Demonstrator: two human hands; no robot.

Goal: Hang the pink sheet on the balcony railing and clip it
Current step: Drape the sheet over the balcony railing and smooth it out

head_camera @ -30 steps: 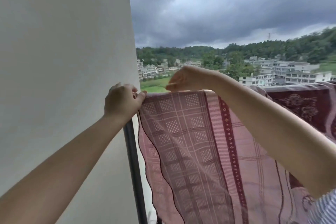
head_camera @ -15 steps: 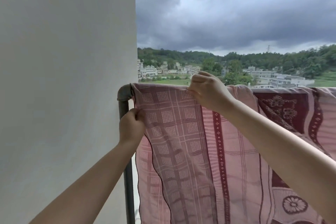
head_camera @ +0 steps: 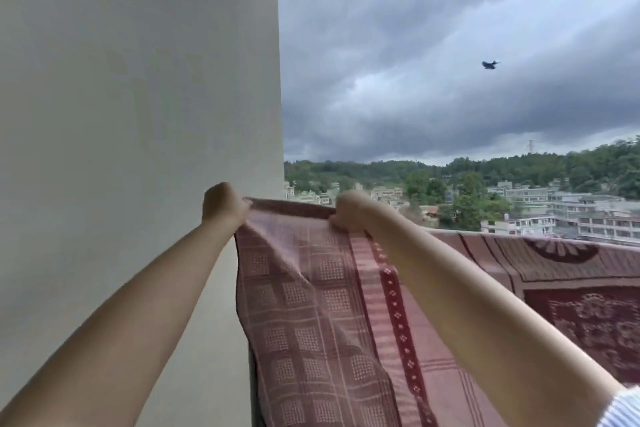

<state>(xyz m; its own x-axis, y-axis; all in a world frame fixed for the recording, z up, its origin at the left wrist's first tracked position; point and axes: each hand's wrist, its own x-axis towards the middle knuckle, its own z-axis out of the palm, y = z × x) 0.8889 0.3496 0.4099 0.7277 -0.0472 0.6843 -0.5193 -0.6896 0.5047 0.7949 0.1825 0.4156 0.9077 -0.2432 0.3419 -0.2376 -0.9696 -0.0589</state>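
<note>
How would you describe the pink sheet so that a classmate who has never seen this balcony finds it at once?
Start at the plain pale wall filling the left side. Right beside its edge, the pink sheet hangs down, gripped along its top by the left hand and right hand. Its checked pink weave with dotted squares and maroon diamond stripe is the only patterned cloth in view.

Between the left hand [head_camera: 223,203] and the right hand [head_camera: 348,211], the pink sheet [head_camera: 311,305] shows a dusty rose ground. Below that two-handed grip runs a check of pale dotted squares crossed by darker lines. Under the right grip a maroon stripe carries small pale diamonds. Further right of the grip, the cloth turns deep maroon with floral medallions. Left of the grip the wall [head_camera: 121,114] is plain off-white.
</note>
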